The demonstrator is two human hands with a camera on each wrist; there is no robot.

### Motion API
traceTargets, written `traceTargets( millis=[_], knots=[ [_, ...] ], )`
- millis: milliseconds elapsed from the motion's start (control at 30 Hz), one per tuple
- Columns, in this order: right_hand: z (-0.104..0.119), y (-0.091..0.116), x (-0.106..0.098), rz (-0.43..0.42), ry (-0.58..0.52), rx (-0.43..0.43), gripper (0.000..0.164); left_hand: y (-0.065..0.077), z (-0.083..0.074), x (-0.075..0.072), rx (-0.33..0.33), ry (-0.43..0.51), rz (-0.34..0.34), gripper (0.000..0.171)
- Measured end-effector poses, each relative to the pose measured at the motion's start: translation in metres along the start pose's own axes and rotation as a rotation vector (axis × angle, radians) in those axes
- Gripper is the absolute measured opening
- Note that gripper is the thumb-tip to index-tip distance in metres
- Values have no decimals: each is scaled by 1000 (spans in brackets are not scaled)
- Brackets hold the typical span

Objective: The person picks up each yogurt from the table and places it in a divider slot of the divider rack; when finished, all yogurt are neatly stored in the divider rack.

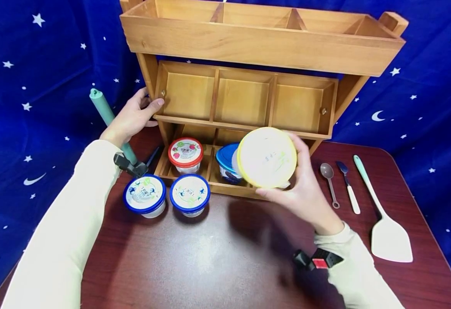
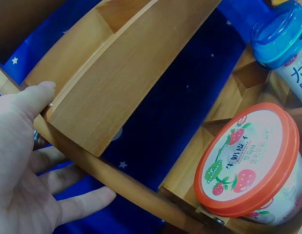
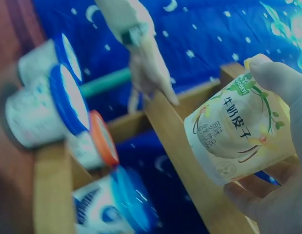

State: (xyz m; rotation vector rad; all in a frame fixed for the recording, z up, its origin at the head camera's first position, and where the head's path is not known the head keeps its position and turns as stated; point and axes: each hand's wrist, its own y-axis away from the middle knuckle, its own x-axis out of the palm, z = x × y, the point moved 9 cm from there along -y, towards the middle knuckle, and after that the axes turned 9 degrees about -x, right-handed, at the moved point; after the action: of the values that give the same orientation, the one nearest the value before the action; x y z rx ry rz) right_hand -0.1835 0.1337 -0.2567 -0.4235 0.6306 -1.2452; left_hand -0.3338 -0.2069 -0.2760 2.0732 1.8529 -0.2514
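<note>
In the head view my right hand (image 1: pixel 306 193) holds a yellow-lidded yogurt cup (image 1: pixel 267 158) in the air before the lower tiers of a wooden three-tier rack (image 1: pixel 256 45). Thumb and fingers grip the cup's sides, and its printed wall shows in the right wrist view. My left hand (image 1: pixel 134 113) holds the rack's left side post, thumb in front and the other fingers on the outer side. A red-lidded yogurt cup (image 1: pixel 186 154) sits in the bottom tier's left compartment. To its right stands a blue-lidded tub (image 1: pixel 228 163), partly hidden by the held cup.
Two blue-lidded yogurt cups (image 1: pixel 145 195) stand on the table before the rack's left side. A green rod-like thing (image 1: pixel 103 107) is beside the left forearm. At the right lie a spoon (image 1: pixel 329 182), a white-handled knife (image 1: pixel 350 191) and a white spatula (image 1: pixel 391 238).
</note>
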Motion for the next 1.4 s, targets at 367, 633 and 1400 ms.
traceTargets(
  millis=[367, 633, 1400],
  knots=[
    [1, -48, -62, -264, -142, -128, 103, -1, -1, 0, 0, -24, -5, 70],
    [-8, -61, -78, -361, -238, -97, 97, 0, -1, 0, 7, -26, 1, 69],
    [-44, -64, -107, -275, 607, 197, 107, -1, 1, 0, -9, -28, -6, 69]
  ],
)
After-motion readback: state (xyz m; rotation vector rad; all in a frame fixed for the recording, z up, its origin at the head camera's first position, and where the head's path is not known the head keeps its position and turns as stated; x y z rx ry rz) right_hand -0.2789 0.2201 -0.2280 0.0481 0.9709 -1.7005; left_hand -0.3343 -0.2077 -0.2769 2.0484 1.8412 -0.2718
